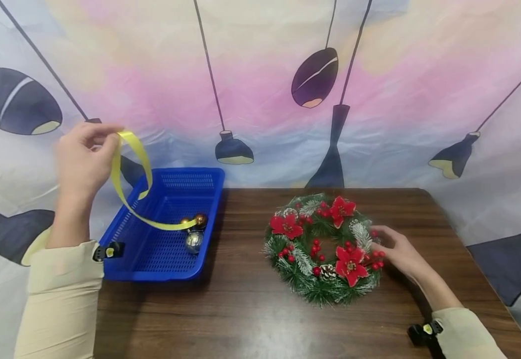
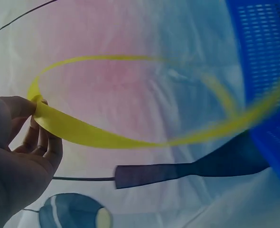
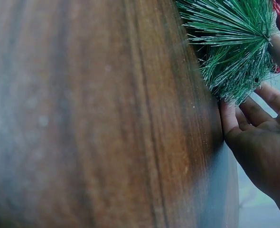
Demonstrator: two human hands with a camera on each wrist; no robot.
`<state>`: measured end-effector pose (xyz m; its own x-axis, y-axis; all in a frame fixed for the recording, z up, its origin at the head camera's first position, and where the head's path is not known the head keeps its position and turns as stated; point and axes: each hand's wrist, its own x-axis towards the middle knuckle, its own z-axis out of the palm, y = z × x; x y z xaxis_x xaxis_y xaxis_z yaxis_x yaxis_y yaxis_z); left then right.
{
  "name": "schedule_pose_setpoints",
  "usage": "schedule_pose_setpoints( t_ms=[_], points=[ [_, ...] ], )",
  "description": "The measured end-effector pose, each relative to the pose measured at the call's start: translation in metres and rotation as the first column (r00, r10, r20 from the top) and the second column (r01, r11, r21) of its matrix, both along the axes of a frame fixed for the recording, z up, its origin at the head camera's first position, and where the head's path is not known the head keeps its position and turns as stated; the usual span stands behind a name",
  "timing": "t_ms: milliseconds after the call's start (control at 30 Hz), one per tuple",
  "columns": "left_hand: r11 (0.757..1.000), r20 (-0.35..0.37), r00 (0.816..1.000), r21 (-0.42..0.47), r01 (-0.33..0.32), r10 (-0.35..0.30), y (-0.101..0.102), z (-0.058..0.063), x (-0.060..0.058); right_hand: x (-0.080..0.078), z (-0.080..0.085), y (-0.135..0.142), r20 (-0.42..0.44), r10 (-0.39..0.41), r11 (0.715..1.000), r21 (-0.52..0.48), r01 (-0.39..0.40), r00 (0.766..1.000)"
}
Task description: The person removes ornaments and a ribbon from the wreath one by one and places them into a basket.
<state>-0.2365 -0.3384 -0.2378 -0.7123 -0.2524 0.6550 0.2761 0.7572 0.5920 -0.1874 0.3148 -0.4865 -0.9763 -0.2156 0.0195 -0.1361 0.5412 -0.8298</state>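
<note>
My left hand (image 1: 83,162) is raised over the left side of the blue basket (image 1: 152,275), pinching a yellow ribbon (image 1: 140,149) between thumb and fingertips. From there the ribbon hangs in a loose loop, its lower end reaching down into the basket near the baubles. The left wrist view shows the ribbon (image 2: 97,137) curving away from the pinch. At the right edge of a green Christmas wreath (image 1: 327,291), my right hand (image 1: 401,254) grips the rim. In the right wrist view, fingers lie about the wreath's pine needles (image 3: 239,52), partly hidden by them.
Inside the basket lie a silver bauble (image 1: 193,242) and copper-coloured ones (image 1: 201,220). Basket and wreath stand apart on a dark wooden table (image 1: 251,309). A cloth printed with lamps (image 1: 269,89) hangs behind the table.
</note>
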Motion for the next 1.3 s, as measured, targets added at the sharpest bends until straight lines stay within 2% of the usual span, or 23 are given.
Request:
schedule_pose_setpoints(
  t_ms=[67, 200, 333, 533, 633, 767, 867, 1033, 1133, 1300],
  points=[
    [0.999, 0.033, 0.999, -0.032, 0.009, -0.007, -0.001, -0.01, -0.004, 0.0, 0.0, 0.0, 0.0, -0.002, 1.0, 0.001, 0.002, 1.0],
    [0.996, 0.13, 0.989, -0.06, 0.072, -0.064, 0.001, -0.036, -0.01, -0.001, -0.001, 0.0, -0.003, 0.0, 1.0, -0.001, 0.0, 1.0],
    [0.986, 0.249, 0.962, -0.099, 0.136, -0.108, 0.005, -0.056, -0.013, -0.003, -0.001, -0.001, 0.003, 0.0, 1.0, 0.004, 0.0, 1.0],
    [0.969, 0.341, 0.932, -0.16, 0.188, -0.124, 0.007, -0.083, -0.015, -0.002, -0.005, -0.003, 0.008, 0.004, 1.0, 0.008, -0.004, 1.0],
    [0.963, 0.395, 0.91, -0.172, 0.207, -0.125, 0.006, -0.092, -0.013, -0.002, -0.006, -0.004, 0.002, 0.01, 1.0, -0.002, -0.01, 1.0],
    [0.952, 0.464, 0.874, -0.178, 0.249, -0.142, 0.005, -0.094, -0.01, -0.002, -0.006, -0.004, 0.007, 0.013, 1.0, -0.006, -0.013, 1.0],
    [0.941, 0.482, 0.861, -0.186, 0.282, -0.162, 0.006, -0.091, -0.009, -0.003, -0.006, -0.003, 0.009, 0.012, 1.0, 0.006, -0.012, 1.0],
    [0.932, 0.463, 0.867, -0.196, 0.304, -0.186, 0.012, -0.085, -0.009, -0.005, -0.005, 0.0, -0.001, 0.016, 1.0, 0.013, -0.016, 1.0],
    [0.927, 0.462, 0.863, -0.192, 0.322, -0.204, 0.02, -0.08, -0.007, -0.005, -0.005, 0.003, 0.0, 0.016, 1.0, 0.007, -0.016, 1.0],
    [0.909, 0.433, 0.861, -0.186, 0.374, -0.266, 0.038, -0.072, -0.001, -0.005, -0.008, 0.007, 0.019, 0.015, 1.0, -0.002, -0.015, 1.0]
  ],
)
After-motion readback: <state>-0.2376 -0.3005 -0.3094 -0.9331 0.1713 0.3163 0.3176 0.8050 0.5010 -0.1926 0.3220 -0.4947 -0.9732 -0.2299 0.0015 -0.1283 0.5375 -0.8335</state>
